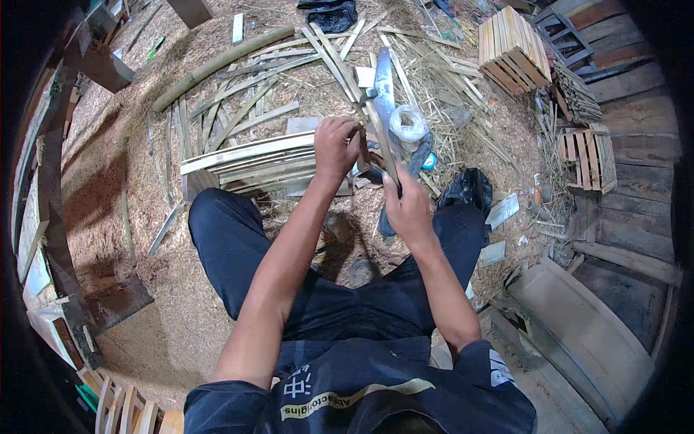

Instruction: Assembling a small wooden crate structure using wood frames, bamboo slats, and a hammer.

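Note:
My right hand (pixel 410 206) is wrapped round the wooden handle of a hammer (pixel 383 137), whose dark head points away from me. Close to its left, my left hand (pixel 336 148) is closed at the right end of a long slatted wooden crate (pixel 249 153). What the left fingertips pinch, if anything, is hidden. The crate lies crosswise in front of my knees, its pale slats running left to right. Just beyond the hammer lies a handsaw blade (pixel 384 76), with a clear plastic tub (pixel 408 123) beside it.
Loose wooden strips (pixel 253 94) and a long pole (pixel 224 65) lie on the shavings-covered ground ahead. Finished-looking slatted crates (pixel 513 54) stand at the far right. A black plastic bag (pixel 468 189) sits by my right knee. Wooden boards (pixel 578 318) are at the near right.

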A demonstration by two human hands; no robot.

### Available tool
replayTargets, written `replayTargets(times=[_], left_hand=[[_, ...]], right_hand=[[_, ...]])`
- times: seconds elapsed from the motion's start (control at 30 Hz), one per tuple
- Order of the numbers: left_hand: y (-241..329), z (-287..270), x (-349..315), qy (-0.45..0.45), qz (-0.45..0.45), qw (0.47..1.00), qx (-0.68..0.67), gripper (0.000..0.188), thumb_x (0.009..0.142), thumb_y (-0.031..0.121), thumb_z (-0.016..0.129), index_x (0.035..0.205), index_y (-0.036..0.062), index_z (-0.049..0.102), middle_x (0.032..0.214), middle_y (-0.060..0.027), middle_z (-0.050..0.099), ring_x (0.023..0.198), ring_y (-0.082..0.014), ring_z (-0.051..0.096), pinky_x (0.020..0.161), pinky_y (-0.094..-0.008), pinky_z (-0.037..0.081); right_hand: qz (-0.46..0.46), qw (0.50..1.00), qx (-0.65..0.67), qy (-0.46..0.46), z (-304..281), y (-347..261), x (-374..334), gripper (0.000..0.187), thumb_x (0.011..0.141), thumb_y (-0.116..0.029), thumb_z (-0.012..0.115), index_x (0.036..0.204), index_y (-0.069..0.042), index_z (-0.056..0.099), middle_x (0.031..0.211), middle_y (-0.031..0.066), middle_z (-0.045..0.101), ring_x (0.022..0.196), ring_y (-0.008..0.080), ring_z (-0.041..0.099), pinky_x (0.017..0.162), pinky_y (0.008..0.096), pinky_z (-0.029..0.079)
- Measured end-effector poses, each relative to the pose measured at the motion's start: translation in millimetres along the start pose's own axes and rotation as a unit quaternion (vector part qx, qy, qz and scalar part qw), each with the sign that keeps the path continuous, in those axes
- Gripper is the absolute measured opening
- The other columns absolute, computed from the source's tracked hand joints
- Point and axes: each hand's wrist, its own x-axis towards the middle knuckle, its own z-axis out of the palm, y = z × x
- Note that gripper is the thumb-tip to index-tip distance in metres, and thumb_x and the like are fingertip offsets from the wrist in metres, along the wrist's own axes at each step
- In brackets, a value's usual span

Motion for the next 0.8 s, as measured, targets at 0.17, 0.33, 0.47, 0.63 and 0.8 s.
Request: replayTargets(times=[0.17,0.33,0.47,0.63,0.8], left_hand=[[1.8,0.1,1.7,-0.007,-0.013,1.0,0.004,0.012,0.076,0.013,0.073,0.085,0.0069,0.07,0.092,-0.0068,0.069,0.09,-0.0284,0.061,0.084,-0.0408,0.046],[4.1,-0.9,2.7,-0.019,-0.019,1.0,0.007,0.011,0.076,0.015,0.074,0.084,0.0082,0.07,0.091,-0.0062,0.069,0.091,-0.0275,0.062,0.084,-0.0402,0.045],[2.7,0.6,2.3,-0.01,-0.013,1.0,0.014,0.01,0.077,0.016,0.073,0.084,0.0089,0.07,0.091,-0.0059,0.069,0.091,-0.0273,0.062,0.084,-0.0404,0.045],[1.0,2.1,1.7,-0.005,-0.009,1.0,0.017,0.011,0.077,0.015,0.074,0.084,0.0083,0.07,0.092,-0.006,0.069,0.091,-0.0274,0.062,0.085,-0.0407,0.045],[1.1,2.1,1.3,-0.016,-0.015,1.0,0.021,0.011,0.077,0.015,0.074,0.085,0.0083,0.071,0.093,-0.0058,0.069,0.091,-0.0273,0.061,0.085,-0.0404,0.044]], right_hand=[[0.055,0.997,-0.048,-0.014,-8.9,-15.0,-23.7,0.033,0.095,-0.012,0.055,0.122,0.007,0.055,0.096,0.0302,0.065,0.089,0.0455,0.065,0.077,0.0481,0.05],[0.006,0.997,-0.057,0.046,-9.0,-11.5,-27.8,0.034,0.095,-0.011,0.056,0.125,0.006,0.055,0.101,0.0277,0.066,0.087,0.0405,0.068,0.077,0.0445,0.052],[0.128,0.99,0.062,0.006,-13.9,-6.0,-26.4,0.037,0.096,-0.011,0.055,0.129,0.001,0.046,0.11,0.0257,0.061,0.099,0.0441,0.061,0.086,0.0486,0.047],[-0.017,0.994,-0.107,0.014,-15.6,-6.1,-25.0,0.043,0.092,-0.004,0.056,0.133,0.001,0.044,0.102,0.0245,0.058,0.093,0.0447,0.059,0.082,0.0504,0.047],[0.008,0.993,-0.119,0.011,-16.7,-11.4,-28.5,0.044,0.092,-0.003,0.057,0.135,0.003,0.051,0.106,0.023,0.061,0.095,0.04,0.062,0.084,0.0436,0.049]])
